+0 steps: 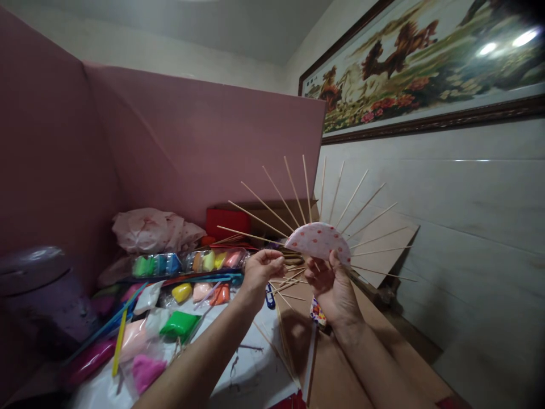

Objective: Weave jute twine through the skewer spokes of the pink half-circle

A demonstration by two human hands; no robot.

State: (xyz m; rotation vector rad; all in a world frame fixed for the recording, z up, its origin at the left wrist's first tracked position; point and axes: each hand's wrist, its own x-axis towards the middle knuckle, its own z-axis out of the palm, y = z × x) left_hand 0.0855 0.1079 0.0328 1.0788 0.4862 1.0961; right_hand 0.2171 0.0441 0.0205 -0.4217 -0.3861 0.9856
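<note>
The spotted half-disc (315,240) is gripped by the right hand (334,287); the left hand (263,274) (contents unclear) is held narrow beside it.

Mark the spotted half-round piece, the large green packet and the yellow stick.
Spotted half-round piece (317,241): head view, middle of its face.
Large green packet (179,325): head view, middle of its upper side.
Yellow stick (120,343): head view, about midway along its length.

Pink wall (204,136) to the left and ahead of the hands. Pale shiny wall (477,204) on the right, with a big framed horse picture (400,62) up high. White shine on its glass.
</note>
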